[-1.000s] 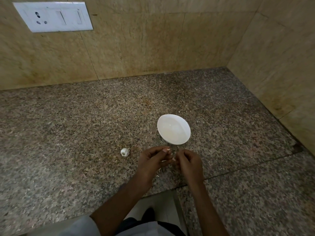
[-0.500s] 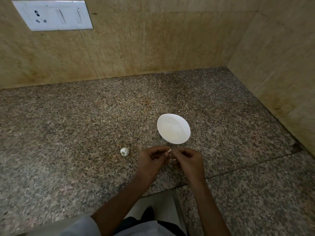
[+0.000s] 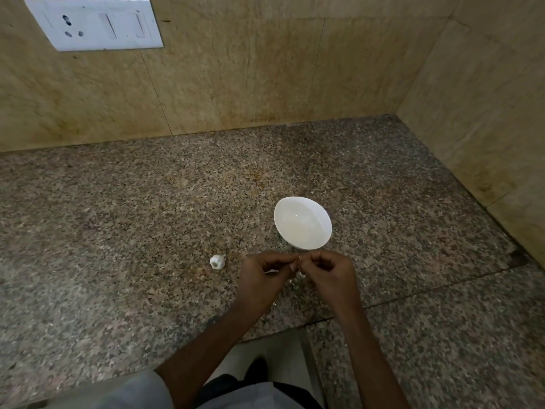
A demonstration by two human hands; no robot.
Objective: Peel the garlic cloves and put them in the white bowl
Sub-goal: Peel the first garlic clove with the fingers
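Just short of the white bowl (image 3: 303, 222), we are pinching a barely visible garlic clove (image 3: 299, 262) between our left hand (image 3: 262, 276) and right hand (image 3: 331, 273), both curled. Light, slick, papery-skinned, it is likely wanting nail grip at its tip.

Left hand (image 3: 261, 277) and right hand (image 3: 331, 274) pinching a garlic clove (image 3: 298, 260), white bowl (image 3: 303, 223) just beyond, garlic bulb (image 3: 217, 261) nearby
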